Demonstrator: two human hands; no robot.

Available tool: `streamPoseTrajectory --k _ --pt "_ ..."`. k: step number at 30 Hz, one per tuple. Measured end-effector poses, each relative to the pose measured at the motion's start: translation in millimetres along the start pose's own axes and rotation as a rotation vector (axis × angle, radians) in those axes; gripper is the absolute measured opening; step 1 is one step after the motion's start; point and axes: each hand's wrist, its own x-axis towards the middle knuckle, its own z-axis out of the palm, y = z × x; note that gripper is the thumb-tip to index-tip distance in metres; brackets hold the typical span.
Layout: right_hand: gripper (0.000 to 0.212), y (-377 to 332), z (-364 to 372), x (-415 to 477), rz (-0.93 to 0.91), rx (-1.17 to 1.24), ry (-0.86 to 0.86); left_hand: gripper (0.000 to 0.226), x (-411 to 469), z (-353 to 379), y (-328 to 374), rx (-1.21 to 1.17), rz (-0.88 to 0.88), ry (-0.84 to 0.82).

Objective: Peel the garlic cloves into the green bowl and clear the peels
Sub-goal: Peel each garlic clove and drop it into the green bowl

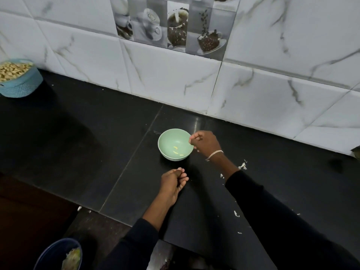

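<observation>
Judged early: few peeled cloves (176,150) seen in green bowl (165,137) at ctr, R hand (204,143) curled in a pinch over its right rim, L hand (173,180) curled just near of it (contents can't be told), peels (242,165) left uncleared on counter (97,133) at right.

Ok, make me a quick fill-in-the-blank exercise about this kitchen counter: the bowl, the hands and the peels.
1. The bowl beside the right hand is ____ in colour.
2. The bracelet is worn on the ____ wrist.
3. The white peel scraps lie on the black counter to the ____ of the bowl.
4. The ribbed basket at the far left is ____ in colour.

Missing words: green; right; right; blue.
</observation>
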Motion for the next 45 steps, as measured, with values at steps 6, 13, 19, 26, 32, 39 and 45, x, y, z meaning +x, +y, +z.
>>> streamPoseTrajectory --k 6,13,19,26,32,39,45 --pt "0.022 56 -57 -102 0.116 0.128 0.085 0.012 0 41 -24 0.103 -0.02 -0.104" --pt "0.017 159 -113 -200 0.366 -0.076 0.25 0.009 -12 109 -76 0.334 -0.04 -0.254" --pt "0.011 196 -154 -234 0.417 -0.271 0.312 0.009 -35 148 -114 0.463 -0.034 -0.349" --pt "0.017 199 -154 -208 0.404 -0.48 0.126 0.009 -48 160 -131 0.567 0.035 -0.356" --pt "0.016 191 -153 -191 0.473 -0.521 0.057 0.009 -49 155 -128 0.646 0.149 -0.356" --pt "0.005 171 -137 -206 0.356 0.311 0.326 0.017 -53 146 -118 0.729 0.308 -0.444" --pt "0.009 156 -124 -203 0.276 0.563 0.337 0.009 -54 149 -114 0.827 0.46 -0.433"
